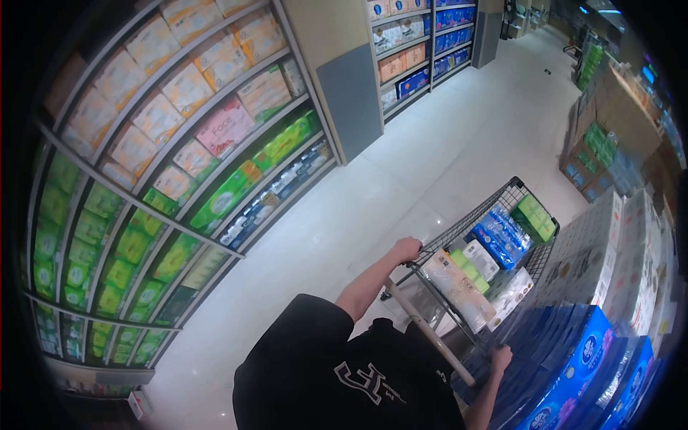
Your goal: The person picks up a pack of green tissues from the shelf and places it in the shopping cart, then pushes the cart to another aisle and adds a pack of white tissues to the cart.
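My left hand (408,249) is closed on the near left corner of the rim of a black wire shopping cart (487,208). At the cart's near right side, my right hand (502,357) is closed on the edge of the basket. The pale push bar (430,333) runs between my arms, with neither hand on it. Inside the cart lie a peach tissue pack (455,287), light green packs (469,271), a white pack (481,258), a blue-wrapped pack (502,236) and a green pack (534,218) at the far end.
Shelves of tissue packs (222,129) line the left. A grey-panelled pillar (351,100) stands past them, then more shelves (405,61). Stacked blue packs (566,365) and white packs (588,251) rise close on the right. Cartons (616,122) stand farther along the aisle.
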Action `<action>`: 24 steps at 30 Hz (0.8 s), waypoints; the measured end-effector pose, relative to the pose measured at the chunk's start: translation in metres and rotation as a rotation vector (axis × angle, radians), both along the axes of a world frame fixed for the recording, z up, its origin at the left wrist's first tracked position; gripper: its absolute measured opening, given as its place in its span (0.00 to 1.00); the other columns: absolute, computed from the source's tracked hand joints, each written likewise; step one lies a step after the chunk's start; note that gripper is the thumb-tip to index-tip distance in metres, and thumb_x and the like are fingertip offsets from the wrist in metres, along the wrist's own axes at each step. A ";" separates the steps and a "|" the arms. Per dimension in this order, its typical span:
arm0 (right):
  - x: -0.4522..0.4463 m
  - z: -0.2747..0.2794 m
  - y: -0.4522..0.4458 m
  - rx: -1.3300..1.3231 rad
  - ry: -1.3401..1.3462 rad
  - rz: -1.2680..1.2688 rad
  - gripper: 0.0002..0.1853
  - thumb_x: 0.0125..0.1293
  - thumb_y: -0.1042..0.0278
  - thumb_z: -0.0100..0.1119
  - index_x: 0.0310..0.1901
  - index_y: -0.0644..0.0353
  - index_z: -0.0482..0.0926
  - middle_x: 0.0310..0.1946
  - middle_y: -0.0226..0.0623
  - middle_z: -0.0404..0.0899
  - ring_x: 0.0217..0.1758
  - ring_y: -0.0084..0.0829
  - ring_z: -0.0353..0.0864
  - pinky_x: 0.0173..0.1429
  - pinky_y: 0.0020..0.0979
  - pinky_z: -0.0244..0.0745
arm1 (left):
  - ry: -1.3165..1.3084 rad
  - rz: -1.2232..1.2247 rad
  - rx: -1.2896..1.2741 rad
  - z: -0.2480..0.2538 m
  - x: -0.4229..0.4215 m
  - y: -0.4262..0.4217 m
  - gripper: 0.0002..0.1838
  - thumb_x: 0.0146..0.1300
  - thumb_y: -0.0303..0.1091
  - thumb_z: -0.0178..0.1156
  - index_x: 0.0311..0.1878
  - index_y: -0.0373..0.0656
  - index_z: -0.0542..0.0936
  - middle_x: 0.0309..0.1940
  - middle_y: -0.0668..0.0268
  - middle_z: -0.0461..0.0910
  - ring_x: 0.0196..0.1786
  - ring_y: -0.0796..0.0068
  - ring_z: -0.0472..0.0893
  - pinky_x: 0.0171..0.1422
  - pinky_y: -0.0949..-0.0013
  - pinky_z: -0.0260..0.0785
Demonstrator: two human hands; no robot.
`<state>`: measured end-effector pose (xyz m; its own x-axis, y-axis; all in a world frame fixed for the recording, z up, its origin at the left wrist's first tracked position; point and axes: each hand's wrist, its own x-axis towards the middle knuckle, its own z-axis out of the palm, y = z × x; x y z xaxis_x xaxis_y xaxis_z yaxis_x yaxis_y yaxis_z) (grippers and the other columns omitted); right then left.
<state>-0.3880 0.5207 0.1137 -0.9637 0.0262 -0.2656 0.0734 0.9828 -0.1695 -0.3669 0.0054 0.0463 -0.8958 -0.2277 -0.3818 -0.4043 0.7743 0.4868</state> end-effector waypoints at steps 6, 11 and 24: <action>-0.044 0.006 -0.018 0.025 -0.023 -0.026 0.19 0.49 0.65 0.69 0.43 0.65 0.83 0.37 0.55 0.84 0.43 0.53 0.84 0.51 0.46 0.79 | -0.018 -0.007 0.011 0.008 -0.025 -0.020 0.16 0.50 0.34 0.61 0.44 0.49 0.84 0.41 0.58 0.84 0.48 0.56 0.83 0.50 0.55 0.77; -0.082 0.004 -0.019 -0.021 -0.035 0.001 0.23 0.48 0.61 0.67 0.43 0.68 0.79 0.38 0.56 0.83 0.46 0.53 0.83 0.52 0.45 0.77 | -0.032 0.023 0.026 0.020 -0.052 -0.027 0.17 0.50 0.33 0.60 0.46 0.50 0.84 0.42 0.58 0.84 0.49 0.56 0.83 0.51 0.55 0.77; -0.145 0.056 -0.103 0.057 -0.042 -0.040 0.16 0.50 0.60 0.70 0.35 0.64 0.83 0.35 0.55 0.83 0.43 0.52 0.84 0.51 0.46 0.80 | -0.015 0.010 0.122 0.042 -0.101 -0.101 0.23 0.50 0.38 0.64 0.51 0.43 0.82 0.39 0.52 0.85 0.44 0.53 0.84 0.53 0.57 0.76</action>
<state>-0.5332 0.4178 0.1701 -0.9497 0.0811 -0.3026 0.1191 0.9868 -0.1093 -0.4684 -0.0952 0.0880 -0.8877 -0.1875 -0.4206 -0.4197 0.7054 0.5712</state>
